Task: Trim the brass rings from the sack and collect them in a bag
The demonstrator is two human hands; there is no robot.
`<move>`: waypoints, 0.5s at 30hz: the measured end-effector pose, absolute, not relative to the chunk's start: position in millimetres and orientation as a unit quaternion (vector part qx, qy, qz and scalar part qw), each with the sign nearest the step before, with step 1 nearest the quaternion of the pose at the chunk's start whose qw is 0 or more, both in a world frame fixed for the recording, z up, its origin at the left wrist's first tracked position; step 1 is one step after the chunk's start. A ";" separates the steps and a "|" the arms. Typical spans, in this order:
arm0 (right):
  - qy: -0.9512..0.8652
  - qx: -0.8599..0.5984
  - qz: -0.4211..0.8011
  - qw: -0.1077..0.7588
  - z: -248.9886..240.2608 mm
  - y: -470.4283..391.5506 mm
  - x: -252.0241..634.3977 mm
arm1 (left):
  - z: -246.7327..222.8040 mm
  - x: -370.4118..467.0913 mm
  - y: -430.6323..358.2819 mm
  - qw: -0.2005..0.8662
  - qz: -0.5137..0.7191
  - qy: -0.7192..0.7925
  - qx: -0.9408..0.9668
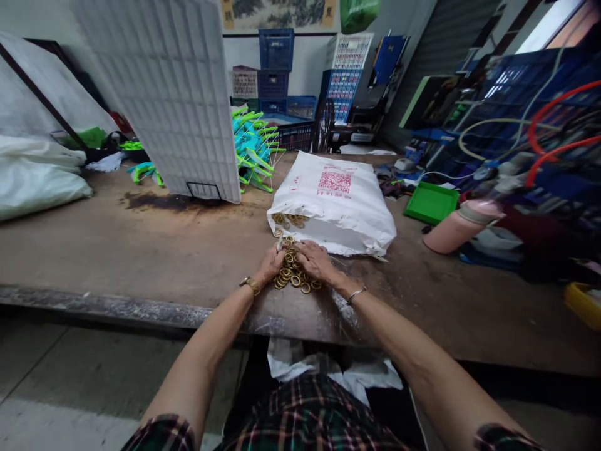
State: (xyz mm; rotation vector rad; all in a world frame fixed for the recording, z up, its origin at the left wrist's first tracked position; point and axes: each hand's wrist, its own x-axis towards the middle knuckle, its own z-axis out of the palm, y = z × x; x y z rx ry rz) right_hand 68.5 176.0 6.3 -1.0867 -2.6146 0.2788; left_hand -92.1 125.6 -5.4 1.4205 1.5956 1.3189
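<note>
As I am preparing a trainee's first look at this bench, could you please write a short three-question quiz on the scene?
1. What lies between the left hand and the right hand?
A) Crates
B) Rings
C) Bottles

2. True or false: some rings show inside the open mouth of the sack.

3. Fill in the side, as the person sees it: the green tray lies to the ____ of the sack.

Key: 1. B; 2. True; 3. right.
</note>
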 end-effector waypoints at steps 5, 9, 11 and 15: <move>-0.840 -0.470 0.083 0.258 -6.1 154.7 116.6 | 7.8 -104.7 101.9 0.274 0.583 0.645 0.412; -0.808 -0.478 0.124 0.323 -12.6 121.4 150.1 | 25.5 -115.4 65.1 0.252 0.639 0.658 0.309; -0.795 -0.458 0.184 0.354 -7.5 96.6 150.7 | 32.7 -106.4 38.2 0.272 0.650 0.651 0.283; -0.759 -0.382 0.394 0.349 13.7 43.1 122.3 | 37.3 -57.0 -18.4 0.506 0.584 0.571 0.277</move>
